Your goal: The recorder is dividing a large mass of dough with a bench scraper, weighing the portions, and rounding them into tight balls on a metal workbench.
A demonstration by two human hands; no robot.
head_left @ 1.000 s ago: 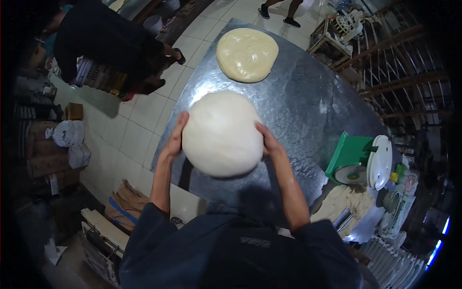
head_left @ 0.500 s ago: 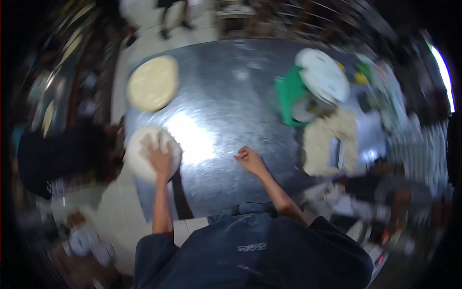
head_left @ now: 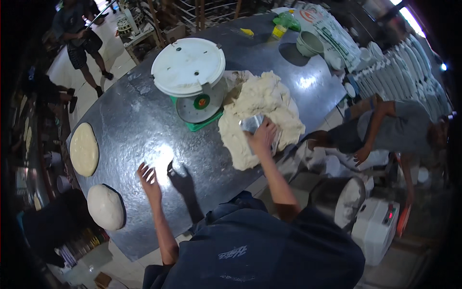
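- Grips metal scraper [head_left: 250, 124] in right hand [head_left: 263, 137], seemingly touching dough mass [head_left: 284, 114] at counter's [head_left: 130, 154] near edge
- Holds left hand [head_left: 151, 185] apart, loosely spread, nearest dough ball [head_left: 105, 207] by left edge

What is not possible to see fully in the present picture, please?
In the head view:
Metal scraper: its near part, covered by the right hand.
Scale dial: its upper part, covered by the white plate.
Dark shirt: its lower part, cut off by the bottom edge.
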